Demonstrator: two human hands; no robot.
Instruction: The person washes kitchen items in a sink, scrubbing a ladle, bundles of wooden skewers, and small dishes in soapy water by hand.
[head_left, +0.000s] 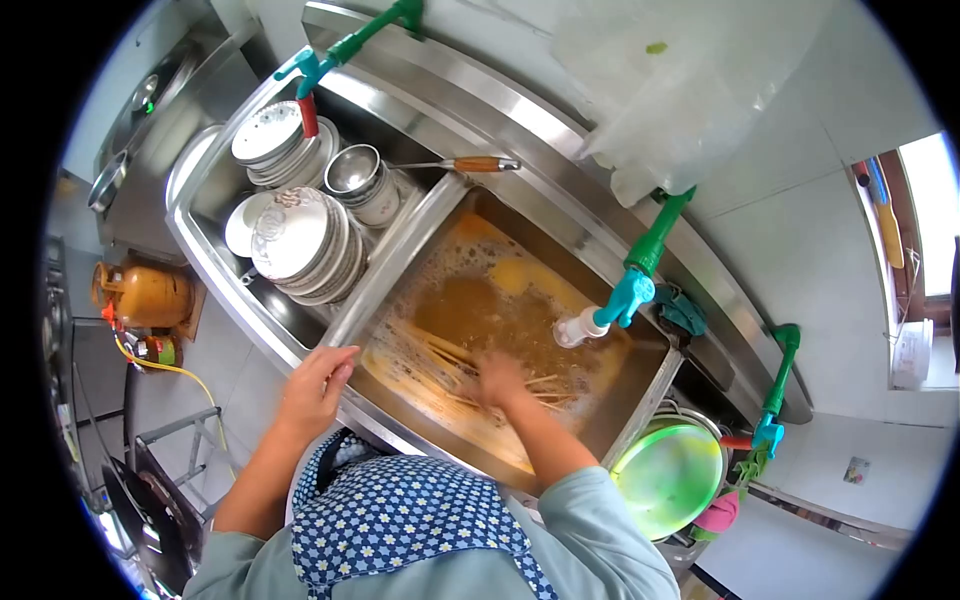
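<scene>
For working the chopsticks (pixel 448 350) well, gather first and rub second. Look for them near the front of the right-hand basin (pixel 643 410), half hidden in foamy brown water (pixel 455 300), strewn to both sides of the right grip (pixel 500 380) and pointing different ways. Turn the strays parallel to the main bunch before squeezing; press hard on crossed sticks and risk snapping one. Right grip down among them, blurred and partly under water: cannot tell whether spread or closed round a few. Left grip (pixel 318 388) by the near end of the divider (pixel 397 262), over the front rim, fingers loosely curled, with nothing visible in hold; cannot tell whether touching the metal. Best to use it as a second palm, rolling a handful between both rather than stirring one-handed, so as to reach every side. Work low, with short strokes along the length, to avoid splashes onto the apron (pixel 410 510). Mind the white spout (pixel 580 328), hanging over the water beyond the right grip; lift any bundle on the near side, clear of it. Steer wide too of the stacked plates (pixel 292 235) across the divider, easy to knock with a careless elbow.
</scene>
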